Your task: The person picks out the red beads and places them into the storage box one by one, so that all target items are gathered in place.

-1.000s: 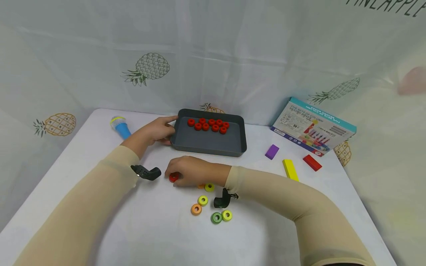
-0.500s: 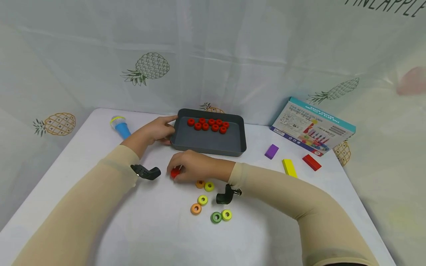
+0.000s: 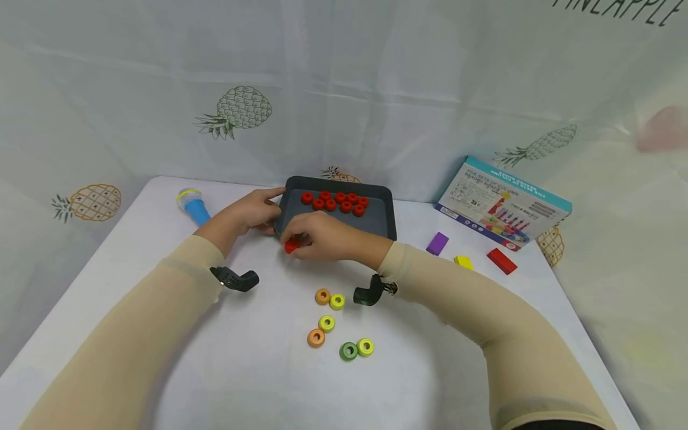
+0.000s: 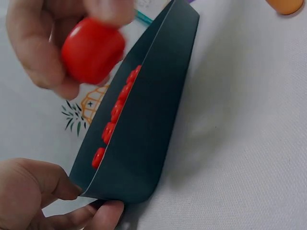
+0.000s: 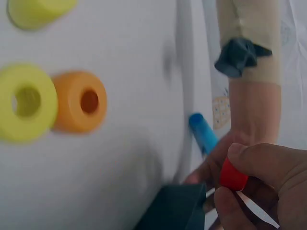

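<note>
Right hand [image 3: 322, 239] pinches a red ring [image 3: 291, 245] between thumb and fingertips, lifted off the table [image 3: 107, 286] and held just at the near left corner of the dark tray [image 3: 389, 224]. Tray lies directly beyond the hand, long axis running left to right; a cluster of red rings [image 3: 335, 202] sits along its far wall, leaving the near floor bare. Left hand [image 3: 249, 212] grips the tray's left end, thumb under the corner and fingers curled at the rim, as the left wrist view shows. The right hand is the nearer one to the tray opening. Orange, yellow and green rings [image 3: 335, 325] lie loose on the table, nearer the person than the hand.
</note>
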The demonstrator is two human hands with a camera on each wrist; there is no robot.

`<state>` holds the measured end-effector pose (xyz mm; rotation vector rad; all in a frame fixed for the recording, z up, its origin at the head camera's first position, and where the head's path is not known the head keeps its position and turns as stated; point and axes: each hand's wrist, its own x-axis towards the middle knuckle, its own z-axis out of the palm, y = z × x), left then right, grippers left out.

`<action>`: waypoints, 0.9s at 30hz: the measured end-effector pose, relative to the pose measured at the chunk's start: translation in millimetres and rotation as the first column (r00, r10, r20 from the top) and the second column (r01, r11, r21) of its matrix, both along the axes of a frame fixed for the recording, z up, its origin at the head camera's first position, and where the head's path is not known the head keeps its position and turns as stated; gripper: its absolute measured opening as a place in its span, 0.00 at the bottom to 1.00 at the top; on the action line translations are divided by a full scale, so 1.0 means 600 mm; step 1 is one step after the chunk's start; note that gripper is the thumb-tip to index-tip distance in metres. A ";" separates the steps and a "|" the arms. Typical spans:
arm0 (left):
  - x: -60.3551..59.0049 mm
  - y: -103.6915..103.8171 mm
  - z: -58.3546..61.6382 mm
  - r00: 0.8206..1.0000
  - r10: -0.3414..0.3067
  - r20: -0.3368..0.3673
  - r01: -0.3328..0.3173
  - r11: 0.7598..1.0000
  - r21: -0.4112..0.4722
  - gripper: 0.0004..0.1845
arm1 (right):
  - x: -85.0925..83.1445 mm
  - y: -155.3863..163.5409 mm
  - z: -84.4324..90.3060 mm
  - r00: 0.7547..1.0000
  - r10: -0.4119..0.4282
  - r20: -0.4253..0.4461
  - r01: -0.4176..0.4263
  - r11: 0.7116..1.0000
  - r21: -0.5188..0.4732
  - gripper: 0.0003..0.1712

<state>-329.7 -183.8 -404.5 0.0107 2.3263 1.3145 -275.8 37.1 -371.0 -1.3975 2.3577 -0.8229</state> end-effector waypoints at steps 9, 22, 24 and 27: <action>-0.003 -0.004 -0.001 1.000 -0.012 0.012 0.012 0.999 0.032 0.40 | -0.072 0.013 0.006 0.991 -0.115 -0.069 0.119 0.992 0.051 0.17; -0.006 -0.003 -0.004 1.000 -0.002 0.018 0.001 0.999 0.052 0.40 | -0.155 0.015 -0.014 0.974 -0.189 -0.124 0.206 0.967 0.149 0.20; -0.007 -0.005 -0.006 1.000 -0.005 0.020 0.004 0.998 0.061 0.40 | -0.165 0.011 -0.018 0.975 -0.177 -0.136 0.199 0.965 0.170 0.21; -0.007 -0.006 -0.007 1.000 -0.009 0.020 0.008 0.998 0.061 0.40 | -0.175 0.006 -0.020 0.975 -0.170 -0.143 0.198 0.958 0.209 0.21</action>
